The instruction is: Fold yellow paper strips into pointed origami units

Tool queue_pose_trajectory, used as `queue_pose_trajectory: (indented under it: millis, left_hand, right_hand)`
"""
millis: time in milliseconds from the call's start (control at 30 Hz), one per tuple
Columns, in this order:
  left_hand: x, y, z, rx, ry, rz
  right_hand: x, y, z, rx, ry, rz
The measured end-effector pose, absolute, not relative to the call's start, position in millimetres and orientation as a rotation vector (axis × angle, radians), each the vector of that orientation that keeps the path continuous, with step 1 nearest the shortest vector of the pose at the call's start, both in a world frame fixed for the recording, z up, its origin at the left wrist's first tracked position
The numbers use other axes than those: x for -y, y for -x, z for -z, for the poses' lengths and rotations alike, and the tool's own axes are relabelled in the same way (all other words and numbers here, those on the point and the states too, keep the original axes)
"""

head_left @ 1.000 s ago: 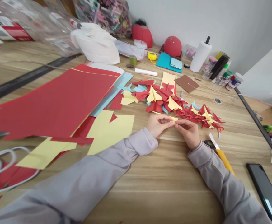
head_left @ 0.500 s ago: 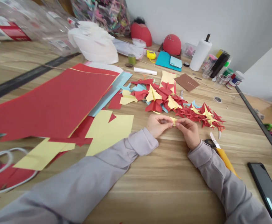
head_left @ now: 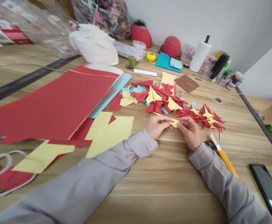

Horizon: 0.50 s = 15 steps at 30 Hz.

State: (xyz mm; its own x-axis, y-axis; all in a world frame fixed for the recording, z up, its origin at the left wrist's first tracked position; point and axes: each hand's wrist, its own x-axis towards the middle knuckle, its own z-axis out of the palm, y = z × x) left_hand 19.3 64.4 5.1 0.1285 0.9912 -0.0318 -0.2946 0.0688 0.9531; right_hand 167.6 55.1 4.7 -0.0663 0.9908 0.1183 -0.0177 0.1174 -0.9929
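A small folded piece of yellow paper [head_left: 174,123] is pinched between both hands above the wooden table. My left hand [head_left: 158,126] grips its left side with thumb and fingers. At its right end, my right hand [head_left: 189,130] holds it between thumb and forefinger. Just beyond the hands lies a pile of red, yellow and blue folded paper shapes [head_left: 153,95], with more red and yellow ones [head_left: 207,115] to the right. Yellow paper sheets [head_left: 117,127] rest left of my left hand.
Large red sheets [head_left: 56,102] cover the left side. Scissors and an orange-yellow handled tool [head_left: 228,163] lie beside my right forearm, with a phone [head_left: 266,186] farther right. Bottles, a white roll [head_left: 200,56] and red domes [head_left: 172,46] stand at the back.
My hands have moved slightly apart, and more of the yellow paper shows between them. Both hands still hold it. The view has shifted slightly.
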Motion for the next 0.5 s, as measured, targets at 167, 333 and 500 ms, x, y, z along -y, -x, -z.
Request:
queue_pose_trajectory:
  millis: [167,333,500]
  left_hand:
    - [-64.3,-21.2,-6.9,-0.997,-1.025,-1.236]
    - [-64.7,-21.4,-8.6,-1.027,-1.032,-1.236]
    - [-64.9,-21.2,-8.1,-1.053,-1.054,-1.235]
  right_hand:
    - [-55.5,-167.8,-2.8,1.324,1.065,-1.179]
    - [-55.3,-167.5,-4.6,1.329,1.056,-1.191]
    - [-53.8,-165.8,-8.2,1.323,1.064,-1.201]
